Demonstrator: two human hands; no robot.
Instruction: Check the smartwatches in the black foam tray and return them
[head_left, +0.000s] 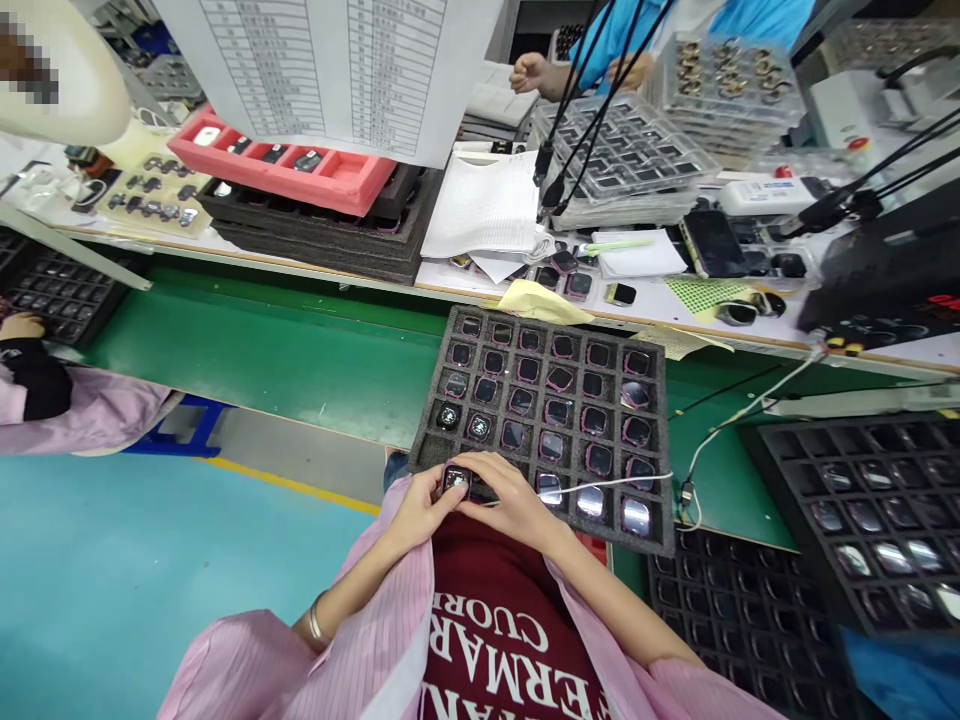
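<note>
Close to my body, a smartwatch case [456, 482] with a lit screen is held between my two hands. My left hand [421, 508] grips its left side, fingers and thumb closed round the edge. From the other side my right hand [514, 492] closes on it, thumb and fingertips at its right edge. A white cable [622, 483] runs from under my right hand across to the right; its end is hidden. Beneath and beyond my hands lies a dark foam tray [429, 440] with watch cases in its square pockets. Two watches in the tray, at its left, also have lit screens.
A shelf edge [352, 287] runs behind the tray, with a pink foam tray [281, 175] and papers [484, 205] above it. More dark trays [772, 470] stand at right. Black cables [592, 90] hang down. Other people's hands [530, 73] show at the back and far left.
</note>
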